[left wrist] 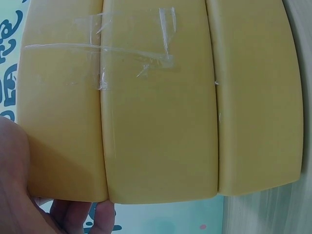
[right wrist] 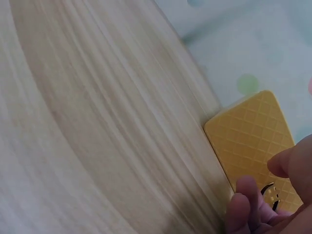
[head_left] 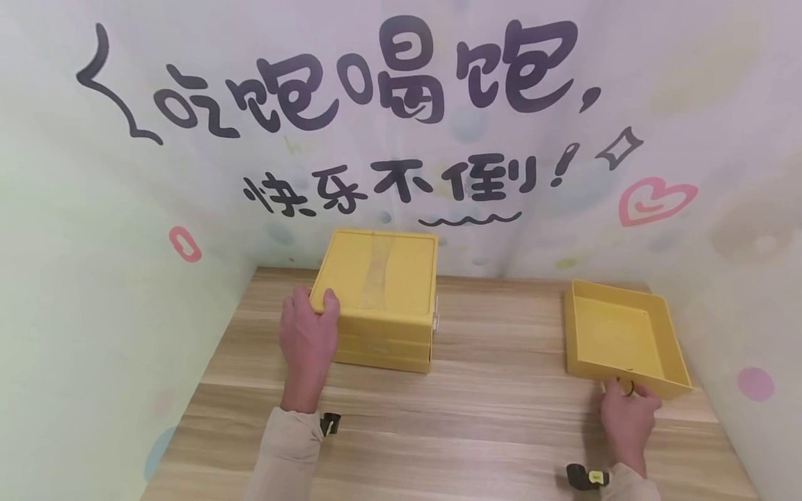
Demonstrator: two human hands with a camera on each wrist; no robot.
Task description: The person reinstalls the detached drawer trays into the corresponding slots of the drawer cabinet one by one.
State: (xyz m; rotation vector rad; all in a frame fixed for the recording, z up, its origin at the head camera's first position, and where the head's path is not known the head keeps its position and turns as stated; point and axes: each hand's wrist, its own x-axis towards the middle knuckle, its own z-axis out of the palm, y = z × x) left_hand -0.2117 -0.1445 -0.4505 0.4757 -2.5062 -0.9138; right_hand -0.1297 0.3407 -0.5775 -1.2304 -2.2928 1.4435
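A yellow box point(head_left: 376, 278) stands at the back of the wooden table, left of centre, with clear tape across its top. In the left wrist view its face shows separate sections, and tape point(left wrist: 134, 53) bridges two of them. My left hand point(head_left: 308, 334) grips the box's near left corner, thumb on the top edge and fingers down the side. On the right lies a shallow yellow tray point(head_left: 617, 327) with a quilted front. My right hand point(head_left: 628, 417) is at that front, thumb and fingers spread around a small dark-and-gold ring-shaped piece point(right wrist: 271, 195), the thumb apart from it.
White walls with printed lettering and coloured spots enclose the table point(head_left: 495, 417) at the back and both sides. The box stands near the back wall, the tray near the right one. Black straps point(head_left: 331, 423) show at both wrists.
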